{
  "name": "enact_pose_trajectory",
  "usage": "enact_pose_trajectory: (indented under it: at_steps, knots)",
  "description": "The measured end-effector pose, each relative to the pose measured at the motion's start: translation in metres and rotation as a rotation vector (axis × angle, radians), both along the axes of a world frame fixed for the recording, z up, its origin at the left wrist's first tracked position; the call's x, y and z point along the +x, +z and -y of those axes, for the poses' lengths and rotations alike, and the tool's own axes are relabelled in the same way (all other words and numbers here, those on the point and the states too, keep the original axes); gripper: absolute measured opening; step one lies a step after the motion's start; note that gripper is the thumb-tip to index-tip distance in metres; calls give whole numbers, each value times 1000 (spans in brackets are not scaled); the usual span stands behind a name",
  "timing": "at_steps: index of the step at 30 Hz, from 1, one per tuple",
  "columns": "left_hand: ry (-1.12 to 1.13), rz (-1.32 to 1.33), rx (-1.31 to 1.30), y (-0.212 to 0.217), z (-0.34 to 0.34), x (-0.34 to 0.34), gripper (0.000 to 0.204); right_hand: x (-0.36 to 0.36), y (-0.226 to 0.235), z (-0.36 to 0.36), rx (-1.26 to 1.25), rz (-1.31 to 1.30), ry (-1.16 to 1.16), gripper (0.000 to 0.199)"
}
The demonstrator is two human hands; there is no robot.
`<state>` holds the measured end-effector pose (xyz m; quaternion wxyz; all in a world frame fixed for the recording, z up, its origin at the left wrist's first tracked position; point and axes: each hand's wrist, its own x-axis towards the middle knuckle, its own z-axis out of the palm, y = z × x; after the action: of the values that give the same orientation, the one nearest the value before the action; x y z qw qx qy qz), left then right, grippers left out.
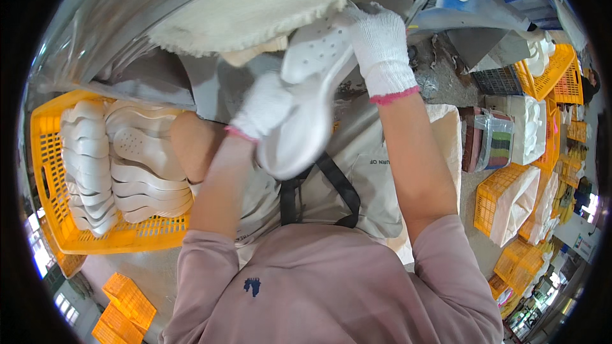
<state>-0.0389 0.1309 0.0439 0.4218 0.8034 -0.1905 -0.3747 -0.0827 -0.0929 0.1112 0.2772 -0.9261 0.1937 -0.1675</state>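
Below a large white fluffy buffing wheel (255,9), I hold a white shoe sole (294,143) with small holes in its forefoot. It is tilted, the rounded heel end toward me and the perforated end up near the wheel's edge. My left hand (264,105), in a white knitted glove, grips the sole's side at its middle and is smeared by motion. My right hand (379,28), gloved alike, is closed on the far end at the right edge; its fingertips are partly hidden. Whether the sole touches the wheel I cannot tell.
A yellow crate (121,243) at my left holds stacked white soles (143,153). A grey machine housing (95,25) surrounds the wheel. At the right stand a strapped bundle (488,140), a yellow basket with a white liner (494,200) and more yellow crates (564,76).
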Motion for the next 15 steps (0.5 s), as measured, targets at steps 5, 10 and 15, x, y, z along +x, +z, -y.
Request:
enact_pose_trajectory:
  at_steps: [5, 10, 15]
  knots:
    - [578, -472, -732, 10, 93, -66, 31, -90, 63, -42, 278, -177, -96, 50]
    - [806, -795, -905, 19, 145, -60, 32, -149, 90, -61, 360, -181, -113, 77]
    - [664, -176, -660, 12, 147, -34, 39, -133, 61, -47, 255, -70, -49, 69]
